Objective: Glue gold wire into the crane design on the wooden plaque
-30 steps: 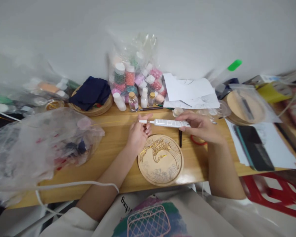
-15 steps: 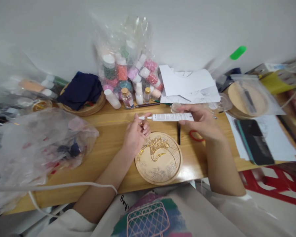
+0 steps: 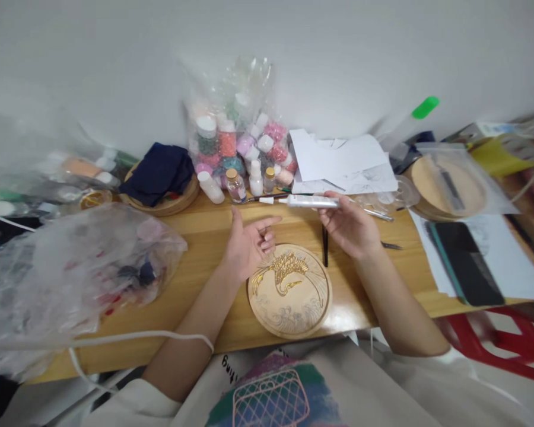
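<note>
My right hand (image 3: 351,228) grips a white glue-like tube (image 3: 314,201) by its wide end, raised above the table and lying level. The tube's white narrow tip points left. Nothing shows in my left hand (image 3: 249,246), which is open below the tip, thumb and forefinger stretched apart and the other fingers half curled. Beside that hand lies a round wooden board (image 3: 289,320) with a crane outlined in gold and waves in thin lines. A black pair of tweezers or thin stick (image 3: 325,246) lies right of the board, partly behind my right hand.
A plastic bag (image 3: 84,261) covers the left side. Small bottles (image 3: 236,187) and a bag of coloured jars (image 3: 226,142) stand at the back. White papers (image 3: 338,160) lie beside them. A phone (image 3: 467,261) rests at the right, and a white cable (image 3: 160,335) crosses my left forearm.
My left hand has come away from the tube's tip and opened. My right hand has turned and tilted the tube, still holding it. The view has shifted slightly.
</note>
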The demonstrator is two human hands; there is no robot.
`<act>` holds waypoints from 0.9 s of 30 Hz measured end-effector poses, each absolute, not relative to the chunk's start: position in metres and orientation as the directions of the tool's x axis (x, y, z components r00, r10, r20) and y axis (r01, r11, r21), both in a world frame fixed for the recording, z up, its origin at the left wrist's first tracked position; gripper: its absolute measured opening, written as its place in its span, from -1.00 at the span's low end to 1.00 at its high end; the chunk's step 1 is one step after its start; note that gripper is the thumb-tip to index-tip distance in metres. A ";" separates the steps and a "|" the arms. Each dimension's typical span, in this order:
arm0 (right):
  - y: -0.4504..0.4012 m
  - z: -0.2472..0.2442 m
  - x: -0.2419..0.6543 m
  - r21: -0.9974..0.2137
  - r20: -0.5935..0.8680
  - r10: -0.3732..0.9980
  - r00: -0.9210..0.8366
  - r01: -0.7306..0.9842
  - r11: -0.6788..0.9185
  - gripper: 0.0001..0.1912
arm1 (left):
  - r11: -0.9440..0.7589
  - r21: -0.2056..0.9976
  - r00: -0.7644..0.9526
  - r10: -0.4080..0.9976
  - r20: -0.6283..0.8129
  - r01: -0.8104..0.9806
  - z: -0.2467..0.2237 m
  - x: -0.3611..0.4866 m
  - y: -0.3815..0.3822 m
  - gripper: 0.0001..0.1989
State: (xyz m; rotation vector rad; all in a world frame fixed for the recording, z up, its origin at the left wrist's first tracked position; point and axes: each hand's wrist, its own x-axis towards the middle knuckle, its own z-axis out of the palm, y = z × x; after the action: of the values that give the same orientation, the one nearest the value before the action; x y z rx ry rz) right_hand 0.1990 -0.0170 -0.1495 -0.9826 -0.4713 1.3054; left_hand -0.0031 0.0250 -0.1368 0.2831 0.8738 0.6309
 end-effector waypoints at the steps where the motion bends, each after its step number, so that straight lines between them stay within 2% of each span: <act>1: -0.017 -0.150 0.201 -0.803 -0.229 0.942 0.244 -0.594 -0.041 -0.70 | 0.797 0.469 0.491 0.603 -0.628 -0.380 -0.136 -0.004 0.026 0.01; 8: -0.014 -0.153 0.206 -0.784 -0.192 0.959 0.210 -0.620 -0.021 -0.74 | 0.817 0.490 0.568 0.568 -0.595 -0.303 -0.127 0.000 0.036 0.00; 19: -0.017 -0.147 0.201 -0.799 -0.145 0.961 0.234 -0.601 0.026 -0.74 | 0.679 0.681 0.543 0.693 -0.473 -0.274 -0.120 0.023 0.028 -0.34; 27: -0.018 -0.146 0.197 -0.847 -0.119 0.967 0.226 -0.531 0.019 -0.77 | 0.689 0.629 0.515 0.709 -0.482 -0.360 -0.130 0.028 0.025 -0.34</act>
State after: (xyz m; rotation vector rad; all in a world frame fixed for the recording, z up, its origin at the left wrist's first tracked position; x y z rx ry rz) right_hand 0.1968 -0.0180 -0.1464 -0.9373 -0.5936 1.2744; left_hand 0.0284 0.0251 -0.1298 0.4919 0.7939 0.6736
